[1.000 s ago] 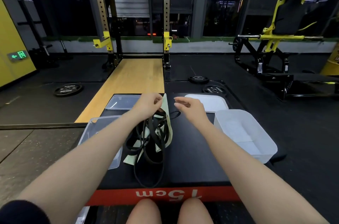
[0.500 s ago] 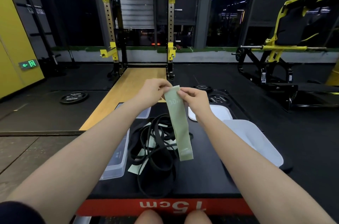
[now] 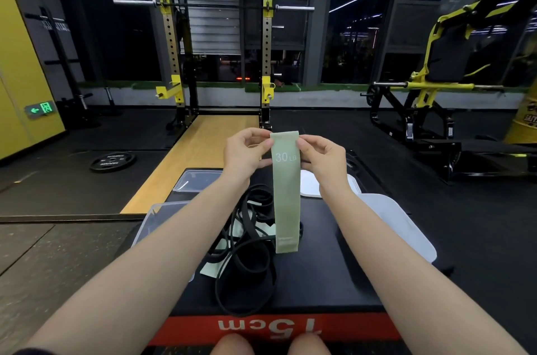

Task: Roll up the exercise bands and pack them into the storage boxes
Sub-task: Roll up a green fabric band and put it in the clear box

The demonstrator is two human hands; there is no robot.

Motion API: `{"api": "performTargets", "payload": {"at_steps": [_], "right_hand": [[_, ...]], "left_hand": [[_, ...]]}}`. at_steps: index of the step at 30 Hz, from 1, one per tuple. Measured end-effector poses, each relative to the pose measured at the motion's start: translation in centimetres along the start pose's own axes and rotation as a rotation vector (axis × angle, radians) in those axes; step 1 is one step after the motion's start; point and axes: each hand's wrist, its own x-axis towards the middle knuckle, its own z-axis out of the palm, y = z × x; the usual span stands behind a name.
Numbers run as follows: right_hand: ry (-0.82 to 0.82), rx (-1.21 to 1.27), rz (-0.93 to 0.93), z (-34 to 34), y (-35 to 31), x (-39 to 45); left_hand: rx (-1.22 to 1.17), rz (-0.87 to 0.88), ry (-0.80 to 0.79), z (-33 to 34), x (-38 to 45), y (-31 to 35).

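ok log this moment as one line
step: roll not begun | left hand: pinches green band top | right hand: pinches same top | band: hangs flat | black bands: piled on platform

- The left storage box is mostly hidden behind the left forearm.
- Small print at the bottom of the green band is too blurred to read.
- The right arm covers part of the white lid.

I read "30 LB" in white on the green band. Small print near its lower end is too blurred. "15cm" sits upside down on the red front edge of the bench. Green exit sign, arrow pointing left, on the yellow wall.
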Motion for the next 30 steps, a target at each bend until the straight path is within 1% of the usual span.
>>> {"api": "performTargets", "payload": {"at_steps": [6, 14, 17, 20, 24, 30], "right_hand": [[0.026, -0.013, 0.001, -1.1, -1.3, -1.6], [0.039, -0.047, 0.002, -2.9, -2.7, -4.2], [0.042, -0.085, 0.025, -3.7, -2.3, -4.7], [0.048, -0.118, 0.076, -4.5, -1.0, -4.8], [0.079, -0.186, 0.155, -5.5, 2.0, -4.2], [0.149, -0.242, 0.258, -7.4, 7.0, -1.8]], "left_hand": [[0.009, 0.017, 0.007, 0.8, -1.8, 0.9], [0.020, 0.025, -0.057, 1.5, -4.3, 1.5], [0.023, -0.024, -0.067, 1.8, -4.6, 0.6], [0.026, -0.112, -0.062, 2.2, -4.5, -1.3], [0.028, -0.226, -0.056, 2.8, -3.7, -5.1], [0.059, -0.342, -0.046, 4.9, -1.2, -10.6]]}}
